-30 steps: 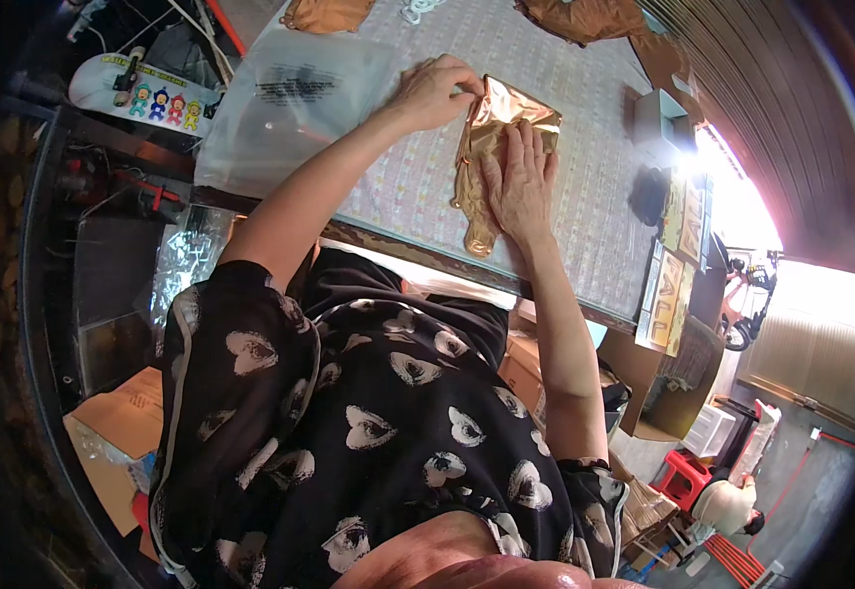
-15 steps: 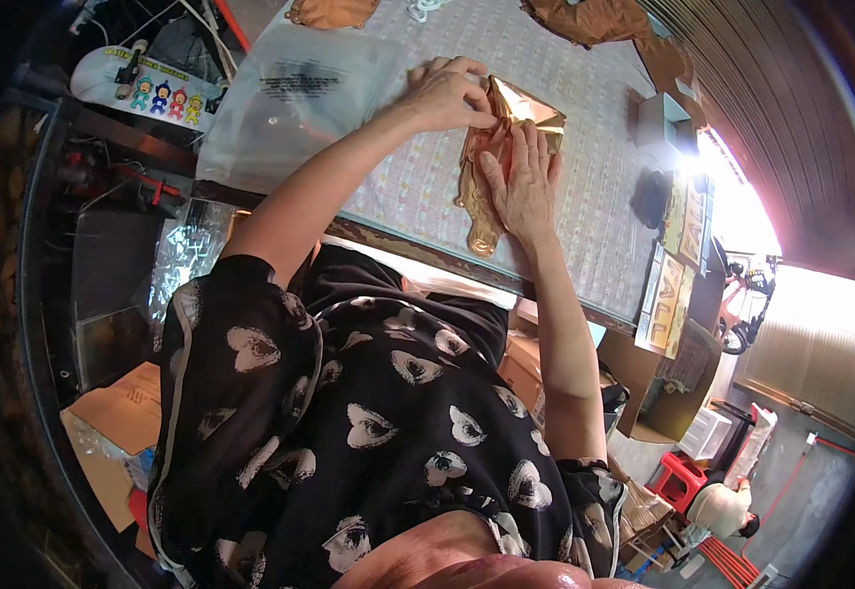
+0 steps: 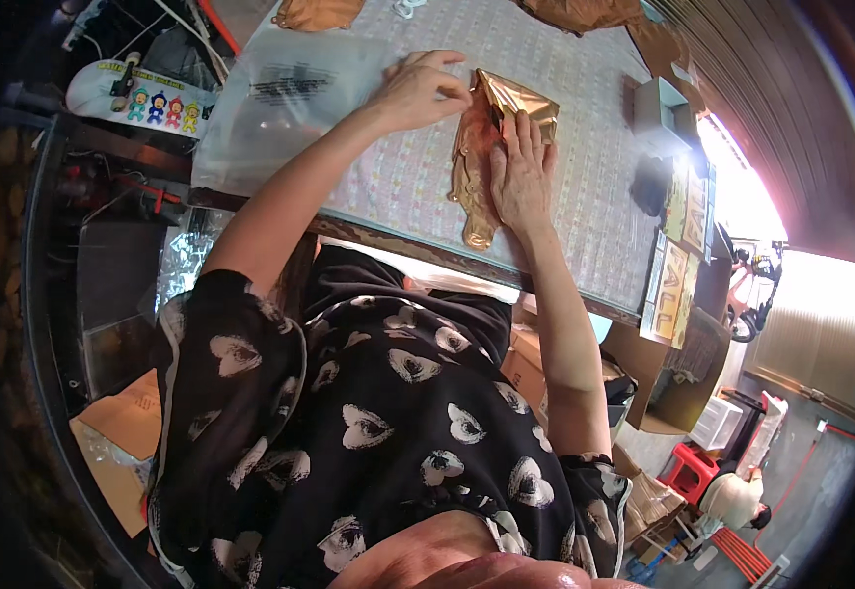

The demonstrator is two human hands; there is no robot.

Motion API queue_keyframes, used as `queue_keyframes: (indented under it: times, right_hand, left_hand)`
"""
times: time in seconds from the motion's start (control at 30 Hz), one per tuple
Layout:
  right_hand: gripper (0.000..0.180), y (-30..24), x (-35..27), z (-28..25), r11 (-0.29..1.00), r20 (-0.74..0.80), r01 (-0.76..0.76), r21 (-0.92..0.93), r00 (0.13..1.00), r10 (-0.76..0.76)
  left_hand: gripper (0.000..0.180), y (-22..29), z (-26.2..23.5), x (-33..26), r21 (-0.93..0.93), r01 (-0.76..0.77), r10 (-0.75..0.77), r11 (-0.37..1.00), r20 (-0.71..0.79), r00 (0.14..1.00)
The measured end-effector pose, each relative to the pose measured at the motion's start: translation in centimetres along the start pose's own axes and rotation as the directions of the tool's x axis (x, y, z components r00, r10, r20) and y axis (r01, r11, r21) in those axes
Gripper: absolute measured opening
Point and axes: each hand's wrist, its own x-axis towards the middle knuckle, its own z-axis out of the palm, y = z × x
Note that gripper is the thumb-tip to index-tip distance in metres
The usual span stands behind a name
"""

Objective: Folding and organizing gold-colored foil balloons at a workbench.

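Fingertips of left hand [image 3: 426, 90] pinched on the folded top edge of a shiny gold foil sheet [image 3: 491, 147], thumb and forefinger closed on the crease. Right hand [image 3: 523, 175] laid flat and open on the same sheet, fingers spread and pointing away from the body, palm pressing the foil down onto the table [image 3: 585, 226]. Foil crumpled along its left side, trailing back toward the table's near edge just left of the right wrist; upper right corner folded over into a smooth flap. Beneath it, a pale patterned table cover with small repeated marks. To the left of the left hand, touching the forearm, a clear plastic bag [image 3: 280, 98] with dark print, lying flat. Farther left, beyond the table edge, a white oval board with small cartoon figures [image 3: 143, 98]. At the far edge, more brownish-gold material [image 3: 320, 12], partly cut off by the rim. To the right, well apart from the hands, a small grey box [image 3: 661, 103] and a row of yellowish printed cards [image 3: 678, 265] along the table's right side.
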Motion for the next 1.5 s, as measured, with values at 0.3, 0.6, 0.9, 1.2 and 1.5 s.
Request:
queue_keyframes:
  times: [0.3, 0.6, 0.9, 1.2, 1.5]
  right_hand:
    - [0.055, -0.1, 0.0, -0.2, 0.999, -0.001, -0.033, 0.009, 0.999, 0.033]
    - [0.055, -0.1, 0.0, -0.1, 1.0, -0.005, -0.015, -0.011, 1.0, 0.015]
    - [0.057, -0.1, 0.1, 0.1, 0.999, -0.003, -0.011, -0.043, 1.0, 0.01]
    - [0.056, 0.2, 0.0, 0.5, 0.998, -0.016, 0.001, -0.063, 1.0, -0.002]
    - [0.056, 0.2, 0.1, 0.2, 0.999, -0.015, -0.01, -0.046, 1.0, 0.009]
  left_hand:
    - [0.02, 1.1, -0.4, -2.1, 0.016, -0.005, 0.004, 1.0, 0.065, 0.998]
    - [0.021, 1.4, 0.0, -1.9, 0.009, 0.025, -0.025, 1.0, 0.041, 0.999]
    - [0.022, 2.1, 0.9, -1.2, -0.009, 0.039, -0.039, 0.999, 0.013, 0.999]
    - [0.027, 4.1, 1.7, -1.7, -0.01, 0.093, -0.094, 0.996, -0.096, 0.991]
    - [0.028, 5.4, 1.8, -2.1, -0.057, 0.116, -0.125, 0.992, -0.174, 0.977]
